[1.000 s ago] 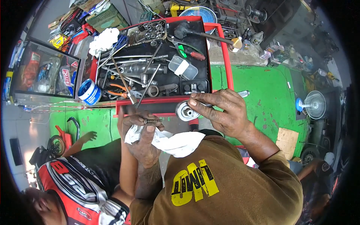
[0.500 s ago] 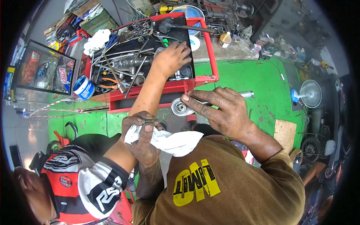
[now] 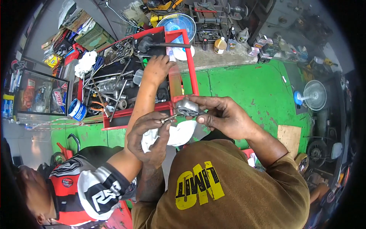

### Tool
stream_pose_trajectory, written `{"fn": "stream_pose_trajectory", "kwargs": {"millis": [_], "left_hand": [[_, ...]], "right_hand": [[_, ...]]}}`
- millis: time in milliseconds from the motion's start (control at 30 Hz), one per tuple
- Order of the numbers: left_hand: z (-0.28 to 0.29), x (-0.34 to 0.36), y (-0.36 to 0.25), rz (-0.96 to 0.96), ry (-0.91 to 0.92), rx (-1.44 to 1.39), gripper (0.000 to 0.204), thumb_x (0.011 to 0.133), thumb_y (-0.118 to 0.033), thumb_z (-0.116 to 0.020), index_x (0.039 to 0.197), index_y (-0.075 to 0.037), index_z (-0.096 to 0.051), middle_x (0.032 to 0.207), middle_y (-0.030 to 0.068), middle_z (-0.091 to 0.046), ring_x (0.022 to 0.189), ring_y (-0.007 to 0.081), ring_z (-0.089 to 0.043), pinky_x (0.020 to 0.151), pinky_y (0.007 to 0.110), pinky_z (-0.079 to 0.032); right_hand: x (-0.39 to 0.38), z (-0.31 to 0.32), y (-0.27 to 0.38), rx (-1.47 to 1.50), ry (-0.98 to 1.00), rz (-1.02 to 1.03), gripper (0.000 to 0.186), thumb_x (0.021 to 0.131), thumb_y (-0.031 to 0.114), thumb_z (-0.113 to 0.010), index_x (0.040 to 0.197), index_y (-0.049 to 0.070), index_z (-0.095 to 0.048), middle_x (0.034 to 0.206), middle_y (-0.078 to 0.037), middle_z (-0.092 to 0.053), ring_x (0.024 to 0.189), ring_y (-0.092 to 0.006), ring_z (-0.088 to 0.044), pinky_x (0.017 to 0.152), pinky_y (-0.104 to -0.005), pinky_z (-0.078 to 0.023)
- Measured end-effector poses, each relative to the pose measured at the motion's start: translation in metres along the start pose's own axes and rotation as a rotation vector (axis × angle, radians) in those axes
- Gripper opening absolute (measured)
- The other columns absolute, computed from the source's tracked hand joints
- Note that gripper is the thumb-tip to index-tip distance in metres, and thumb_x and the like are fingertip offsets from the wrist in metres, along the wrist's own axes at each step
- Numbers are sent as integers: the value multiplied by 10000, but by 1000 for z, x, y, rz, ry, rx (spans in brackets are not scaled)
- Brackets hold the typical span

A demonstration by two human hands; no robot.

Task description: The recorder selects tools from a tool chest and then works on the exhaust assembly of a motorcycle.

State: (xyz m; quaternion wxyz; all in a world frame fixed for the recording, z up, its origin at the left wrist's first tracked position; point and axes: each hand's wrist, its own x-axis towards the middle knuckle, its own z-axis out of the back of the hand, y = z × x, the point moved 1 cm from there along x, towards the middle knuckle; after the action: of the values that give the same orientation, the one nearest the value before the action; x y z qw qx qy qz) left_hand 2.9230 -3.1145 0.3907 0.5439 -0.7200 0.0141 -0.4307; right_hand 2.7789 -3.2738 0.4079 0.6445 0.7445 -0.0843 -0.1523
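My left hand (image 3: 150,137) pinches a small slim metal piece with a ridged section (image 3: 167,119) between thumb and fingers. A crumpled white cloth (image 3: 183,133) is tucked in the same hand and hangs toward the right. In my right hand (image 3: 228,118), fingers and thumb grip a rounded grey metal part (image 3: 186,107) with holes in its underside. The slim piece's tip is close to that part; I cannot tell whether they touch. A co-worker's hand (image 3: 157,70) reaches over the red tool tray (image 3: 137,109) beyond my hands.
Wrenches, sockets, pliers and a hammer (image 3: 146,44) lie in the tray. A blue-and-white tub (image 3: 77,110) stands at its left corner. The co-worker (image 3: 68,187) sits close on my left. A fan (image 3: 177,24) and bottles (image 3: 220,45) stand behind; the floor (image 3: 244,87) is green.
My right hand has turned the metal part from its round face to its side and brought it left. The slim piece in my left hand has moved right and up toward it.
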Motion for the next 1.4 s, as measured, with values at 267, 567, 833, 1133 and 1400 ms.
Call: {"fn": "stream_pose_trajectory", "kwargs": {"millis": [267,567,833,1133,1400], "left_hand": [[-103,41,29,15,95,249,221,717,130,-704,898,21,-642,900,154,-683,864,230,-678,771,333,-538],[-169,70,34,-38,194,690,299,677,82,-739,959,5,-674,913,128,-695,871,262,-689,778,337,-535],[-185,74,40,9,197,827,325,671,68,-755,973,-26,-678,918,116,-690,865,256,-691,732,332,-547],[-187,70,45,15,154,923,315,668,66,-757,959,-30,-684,904,116,-686,842,254,-691,712,339,-551],[-183,67,59,63,201,902,407,637,89,-748,1021,-39,-702,939,125,-662,864,257,-673,705,340,-547]], "right_hand": [[22,118,-4,417,202,-294,439,966,162,-586,1380,55,-490,1083,-29,-692,591,-36,-454,504,-177,-379],[47,179,-4,328,288,-289,370,971,192,-584,1321,74,-561,1072,-1,-695,614,-34,-483,514,-175,-410],[63,192,0,130,260,-267,325,974,200,-584,1281,96,-597,1044,30,-703,636,-38,-520,532,-189,-445],[68,190,5,49,258,-261,315,966,173,-592,1270,91,-605,993,22,-702,633,-38,-551,528,-208,-460],[77,188,-5,14,261,-262,308,966,168,-594,1258,73,-614,930,32,-701,595,-37,-487,544,-209,-443]]}}
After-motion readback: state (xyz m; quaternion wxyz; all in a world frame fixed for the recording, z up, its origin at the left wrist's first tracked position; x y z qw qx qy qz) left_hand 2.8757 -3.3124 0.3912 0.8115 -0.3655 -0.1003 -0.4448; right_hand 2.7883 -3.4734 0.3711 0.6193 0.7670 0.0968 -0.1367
